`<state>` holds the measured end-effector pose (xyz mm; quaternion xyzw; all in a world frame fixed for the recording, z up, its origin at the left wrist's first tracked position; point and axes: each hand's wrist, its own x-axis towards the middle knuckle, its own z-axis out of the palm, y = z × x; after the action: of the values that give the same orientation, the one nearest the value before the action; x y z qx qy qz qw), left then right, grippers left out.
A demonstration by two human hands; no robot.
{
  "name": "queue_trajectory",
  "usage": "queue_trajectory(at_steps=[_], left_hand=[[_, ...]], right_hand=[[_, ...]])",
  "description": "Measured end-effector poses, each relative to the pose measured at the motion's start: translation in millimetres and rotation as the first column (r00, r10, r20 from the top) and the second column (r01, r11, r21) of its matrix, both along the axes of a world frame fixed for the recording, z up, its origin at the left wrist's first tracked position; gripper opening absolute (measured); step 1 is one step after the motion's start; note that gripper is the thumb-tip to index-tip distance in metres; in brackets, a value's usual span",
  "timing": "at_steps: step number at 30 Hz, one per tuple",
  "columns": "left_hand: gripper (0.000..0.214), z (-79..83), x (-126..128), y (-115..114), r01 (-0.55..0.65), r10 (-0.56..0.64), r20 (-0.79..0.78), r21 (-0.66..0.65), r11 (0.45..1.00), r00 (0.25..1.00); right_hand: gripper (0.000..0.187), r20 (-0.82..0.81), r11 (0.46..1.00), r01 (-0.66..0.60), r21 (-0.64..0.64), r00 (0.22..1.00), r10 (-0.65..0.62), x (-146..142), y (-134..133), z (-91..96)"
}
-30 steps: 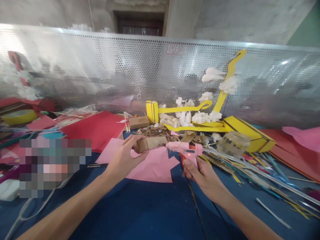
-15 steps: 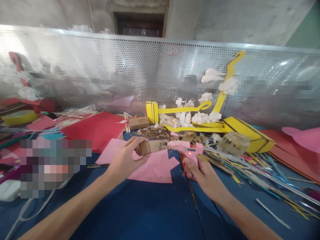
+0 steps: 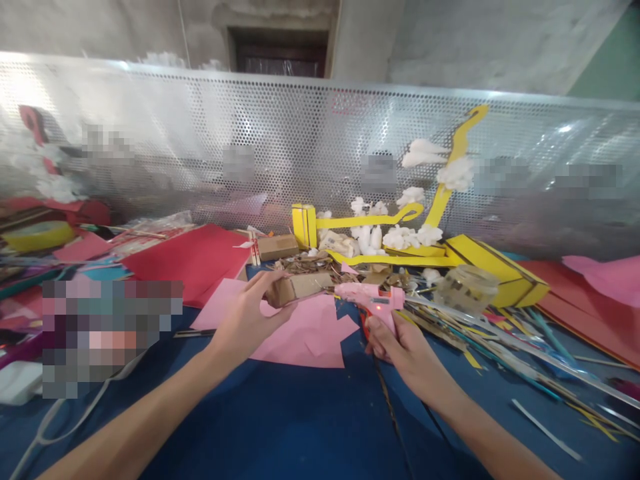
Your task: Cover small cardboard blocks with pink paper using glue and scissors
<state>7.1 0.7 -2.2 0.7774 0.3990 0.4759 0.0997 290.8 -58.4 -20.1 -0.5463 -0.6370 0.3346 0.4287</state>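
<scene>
My left hand (image 3: 253, 320) grips a small brown cardboard box (image 3: 305, 287) by its left end, thumb below and fingers above. In my right hand (image 3: 397, 343) is a pink hot glue gun (image 3: 370, 295), its small light glowing orange. The gun's nozzle points left at the right end of the box; whether it touches cannot be made out. Under the box, a pink paper sheet (image 3: 300, 343) with cut edges lies on the blue table (image 3: 280, 420). A dark cord runs from the gun toward the front edge.
Behind stand yellow paper pieces with white cotton tufts (image 3: 400, 235) and a yellow box (image 3: 500, 270). A clear jar (image 3: 467, 290) and thin sticks and strips lie to the right. Red paper (image 3: 193, 257) is at left. A perforated metal panel (image 3: 300, 153) closes off the back.
The cardboard box has tilted and shifted slightly up and left in my left hand. My right hand and the glue gun have hardly moved.
</scene>
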Motion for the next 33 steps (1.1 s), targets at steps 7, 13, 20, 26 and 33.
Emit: queue_trajectory(at_steps=[7, 13, 20, 26, 33], left_hand=[[0.037, 2.0, 0.6, -2.9, 0.034, -0.033, -0.06, 0.019, 0.999, 0.998], [0.038, 3.5, 1.7, -5.9, 0.043, -0.039, -0.086, 0.04, 0.998, 0.995], [0.037, 3.3, 0.8, -4.7, 0.034, -0.029, -0.096, 0.052, 0.998, 0.995], [0.038, 5.3, 0.3, -2.9, -0.014, 0.014, -0.02, 0.028, 1.0, 1.0], [0.039, 6.7, -0.1, -4.2, -0.018, 0.019, -0.043, 0.037, 0.999, 0.999]], right_hand=[[0.055, -0.109, 1.0, 0.015, 0.019, 0.994, -0.013, -6.0, 0.8, 5.1], [0.056, -0.129, 0.999, 0.035, 0.013, 0.991, -0.033, -7.8, 0.7, 8.5], [0.054, -0.152, 1.0, 0.025, 0.006, 0.988, -0.024, -5.1, 1.7, 5.3], [0.055, -0.128, 0.999, 0.042, 0.0, 0.991, -0.042, -4.2, 3.7, 2.1], [0.052, -0.166, 0.999, 0.031, -0.011, 0.986, -0.032, -2.1, 3.1, -0.9]])
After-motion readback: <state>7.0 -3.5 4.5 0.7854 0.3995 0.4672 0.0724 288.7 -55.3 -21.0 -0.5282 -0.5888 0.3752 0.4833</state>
